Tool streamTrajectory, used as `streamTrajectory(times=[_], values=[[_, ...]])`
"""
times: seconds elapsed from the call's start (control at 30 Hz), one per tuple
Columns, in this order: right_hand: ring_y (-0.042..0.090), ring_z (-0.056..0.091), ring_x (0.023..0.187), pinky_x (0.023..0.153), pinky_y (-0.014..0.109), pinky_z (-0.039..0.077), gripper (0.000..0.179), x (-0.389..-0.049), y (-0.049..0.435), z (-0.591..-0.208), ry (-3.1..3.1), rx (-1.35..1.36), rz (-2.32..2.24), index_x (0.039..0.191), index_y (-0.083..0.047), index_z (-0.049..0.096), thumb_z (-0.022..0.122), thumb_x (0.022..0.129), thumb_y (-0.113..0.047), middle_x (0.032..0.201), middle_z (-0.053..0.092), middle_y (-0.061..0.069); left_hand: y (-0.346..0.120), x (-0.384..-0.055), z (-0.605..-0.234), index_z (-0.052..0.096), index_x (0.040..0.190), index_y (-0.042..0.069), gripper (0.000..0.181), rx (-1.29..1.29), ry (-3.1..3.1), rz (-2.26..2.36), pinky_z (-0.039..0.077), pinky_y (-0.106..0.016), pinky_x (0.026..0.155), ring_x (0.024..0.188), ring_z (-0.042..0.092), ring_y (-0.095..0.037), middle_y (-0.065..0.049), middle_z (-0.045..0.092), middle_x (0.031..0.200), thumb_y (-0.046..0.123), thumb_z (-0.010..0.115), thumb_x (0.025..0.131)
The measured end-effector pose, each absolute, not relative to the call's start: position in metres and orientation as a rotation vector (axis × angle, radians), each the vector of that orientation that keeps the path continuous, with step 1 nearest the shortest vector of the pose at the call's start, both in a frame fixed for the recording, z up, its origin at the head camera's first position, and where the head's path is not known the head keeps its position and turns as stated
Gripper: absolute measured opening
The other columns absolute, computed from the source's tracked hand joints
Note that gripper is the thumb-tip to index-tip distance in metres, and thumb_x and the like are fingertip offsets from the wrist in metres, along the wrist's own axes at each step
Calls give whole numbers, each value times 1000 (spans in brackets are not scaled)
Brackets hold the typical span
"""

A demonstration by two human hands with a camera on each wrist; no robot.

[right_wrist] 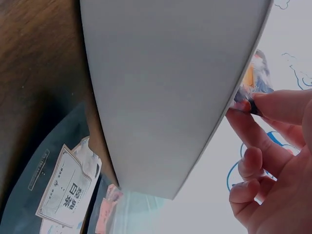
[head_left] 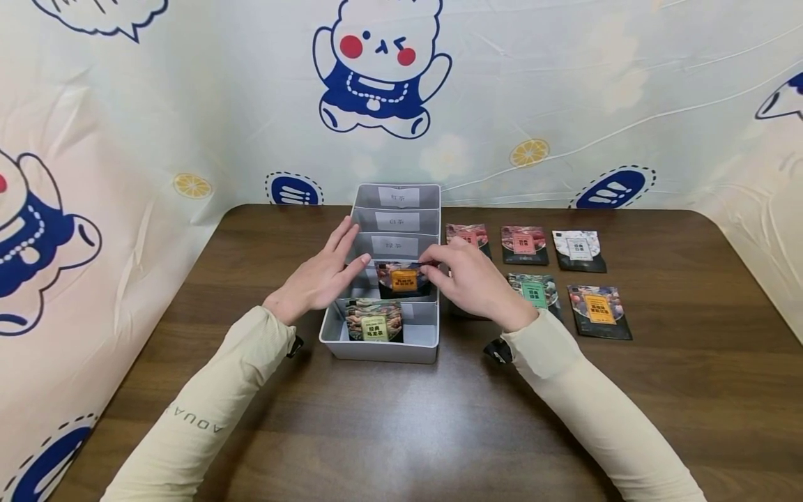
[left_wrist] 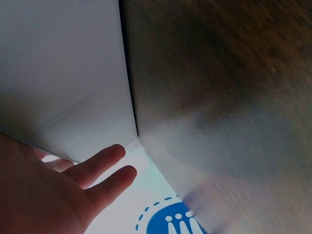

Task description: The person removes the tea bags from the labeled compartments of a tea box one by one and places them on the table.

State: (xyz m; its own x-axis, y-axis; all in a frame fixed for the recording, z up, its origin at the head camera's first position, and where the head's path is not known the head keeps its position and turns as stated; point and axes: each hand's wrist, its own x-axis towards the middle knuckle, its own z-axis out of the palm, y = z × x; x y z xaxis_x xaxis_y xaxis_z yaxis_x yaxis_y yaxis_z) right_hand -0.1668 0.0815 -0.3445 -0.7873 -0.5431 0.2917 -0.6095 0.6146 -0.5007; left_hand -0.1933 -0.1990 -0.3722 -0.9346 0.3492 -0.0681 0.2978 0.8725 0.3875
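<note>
A grey divided box point(head_left: 379, 351) stands on the table, with paper labels in its compartments. My right hand point(head_left: 479, 282) pinches the right edge of a dark tea sachet with an orange label point(head_left: 403, 280), which is upright in the compartment second from the front. In the right wrist view, thumb and forefinger of the right hand point(right_wrist: 278, 146) grip its corner above the box rim. My left hand point(head_left: 320, 268) lies with fingers extended over the box's left rim. A tea sachet with a light green label point(head_left: 374, 322) leans in the front compartment.
Right of the box lie several more sachets: a red one point(head_left: 524, 245), a white one point(head_left: 578, 250), a green one point(head_left: 535, 291) and an orange-labelled one point(head_left: 599, 312). Others are partly covered by the right hand. A printed cloth point(head_left: 489, 90) hangs behind the table point(head_left: 389, 432).
</note>
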Motion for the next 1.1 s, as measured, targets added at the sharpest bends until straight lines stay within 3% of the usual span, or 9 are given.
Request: streamTrajectory(times=[0.33, 0.57, 0.87, 1.1], values=[[16, 48, 70, 64, 29, 40, 13, -168, 83, -339, -2665, 915, 1129, 103, -10, 67, 57, 97, -17, 80, 65, 0, -199, -193, -371, 3, 157, 16, 79, 514, 2913, 565, 45, -51, 99, 139, 39, -34, 1, -11, 164, 65, 20, 98], [18, 62, 69, 58, 27, 46, 12, -169, 86, -339, -2604, 849, 1311, 105, -6, 64, 57, 97, -12, 86, 70, 5, -199, -194, -372, 3, 157, 16, 79, 507, 2908, 576, 42, -51, 103, 141, 36, -33, 4, -13, 164, 65, 20, 98], [18, 53, 65, 57, 27, 40, 12, -171, 94, -338, -2570, 734, 1435, 106, -6, 63, 56, 97, -11, 86, 71, 7, -199, -193, -372, 4, 157, 15, 79, 504, 2911, 569, 42, -52, 104, 142, 34, -33, 2, -11, 164, 65, 21, 98], [18, 60, 73, 61, 29, 45, 15, -172, 96, -335, -2588, 667, 1521, 109, -5, 62, 56, 98, -13, 91, 72, 10, -199, -193, -371, 2, 157, 18, 79, 498, 2909, 571, 41, -52, 104, 142, 34, -34, 4, -12, 164, 66, 21, 97]])
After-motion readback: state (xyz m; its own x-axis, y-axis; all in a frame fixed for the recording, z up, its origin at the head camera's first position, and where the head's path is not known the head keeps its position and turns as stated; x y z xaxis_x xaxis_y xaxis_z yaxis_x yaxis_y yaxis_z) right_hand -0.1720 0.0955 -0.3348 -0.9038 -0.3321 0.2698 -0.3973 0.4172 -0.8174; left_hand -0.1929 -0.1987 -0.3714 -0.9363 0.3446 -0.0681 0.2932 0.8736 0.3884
